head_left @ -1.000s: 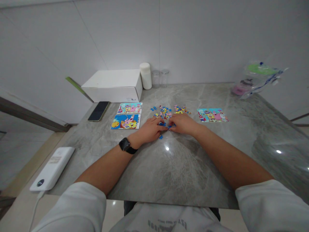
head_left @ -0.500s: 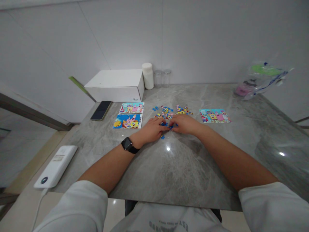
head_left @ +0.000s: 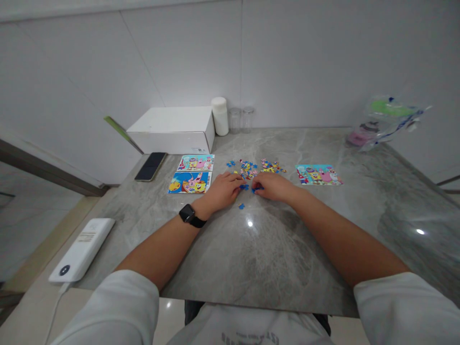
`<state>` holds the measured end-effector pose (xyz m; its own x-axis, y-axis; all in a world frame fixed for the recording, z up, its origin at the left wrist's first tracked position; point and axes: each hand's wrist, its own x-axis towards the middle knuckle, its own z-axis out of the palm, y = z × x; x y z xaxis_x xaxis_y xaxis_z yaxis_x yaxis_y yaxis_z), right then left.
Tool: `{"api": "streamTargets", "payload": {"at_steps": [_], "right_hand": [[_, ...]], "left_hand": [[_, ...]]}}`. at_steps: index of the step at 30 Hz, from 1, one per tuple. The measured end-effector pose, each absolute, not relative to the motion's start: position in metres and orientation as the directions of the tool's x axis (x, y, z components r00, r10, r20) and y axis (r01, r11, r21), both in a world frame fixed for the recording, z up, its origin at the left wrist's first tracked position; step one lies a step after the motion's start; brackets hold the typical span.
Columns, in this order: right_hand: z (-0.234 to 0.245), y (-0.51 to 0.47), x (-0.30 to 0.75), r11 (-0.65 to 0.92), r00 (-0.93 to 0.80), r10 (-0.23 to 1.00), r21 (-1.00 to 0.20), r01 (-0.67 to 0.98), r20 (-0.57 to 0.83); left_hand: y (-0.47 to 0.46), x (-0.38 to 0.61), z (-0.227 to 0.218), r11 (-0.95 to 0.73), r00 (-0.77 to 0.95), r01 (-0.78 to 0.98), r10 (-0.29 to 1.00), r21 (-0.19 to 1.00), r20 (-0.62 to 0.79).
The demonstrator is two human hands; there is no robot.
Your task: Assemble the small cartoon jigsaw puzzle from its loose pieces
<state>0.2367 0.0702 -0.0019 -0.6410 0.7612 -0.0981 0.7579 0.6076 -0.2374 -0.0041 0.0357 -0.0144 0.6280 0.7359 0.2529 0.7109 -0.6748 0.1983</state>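
Small jigsaw puzzle pieces lie in loose heaps on the grey marbled table, one colourful heap [head_left: 247,167] beyond my left hand and another [head_left: 272,166] beyond my right. My left hand [head_left: 223,190], with a black watch on the wrist, has its bent fingertips closed on a blue puzzle piece [head_left: 244,187]. My right hand [head_left: 272,187] pinches another blue puzzle piece [head_left: 256,190], partly covered by the fingers. A narrow gap separates the two hands. Nearer to me lies a single blue piece [head_left: 241,206].
Two cartoon picture cards [head_left: 190,182] lie at left, another card [head_left: 319,175] at right. A phone [head_left: 151,166], white box [head_left: 168,122], white bottle [head_left: 220,116] and two glasses [head_left: 247,120] stand behind. A power bank [head_left: 82,249] lies at the left edge, a plastic bag [head_left: 381,124] back right.
My fingertips, close together before, have moved slightly apart, with blue pieces now showing at each hand. The lone blue piece in front is more fully visible.
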Motion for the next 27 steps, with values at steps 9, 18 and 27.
{"api": "streamTargets", "payload": {"at_steps": [9, 18, 27], "right_hand": [[-0.006, 0.067, 0.231, 0.566, -0.584, 0.811, -0.228, 0.792, -0.015], [-0.007, 0.064, 0.224, 0.587, -0.6, 0.8, -0.226, 0.778, 0.012], [-0.005, 0.061, 0.223, 0.6, -0.607, 0.794, -0.191, 0.777, 0.025]], "left_hand": [[0.031, -0.004, -0.013, -0.747, 0.722, 0.656, 0.664, 0.112, 0.197], [0.026, -0.001, -0.011, -0.757, 0.738, 0.648, 0.652, 0.088, 0.174], [0.027, 0.0, -0.018, -0.769, 0.746, 0.627, 0.639, 0.126, 0.19]]}}
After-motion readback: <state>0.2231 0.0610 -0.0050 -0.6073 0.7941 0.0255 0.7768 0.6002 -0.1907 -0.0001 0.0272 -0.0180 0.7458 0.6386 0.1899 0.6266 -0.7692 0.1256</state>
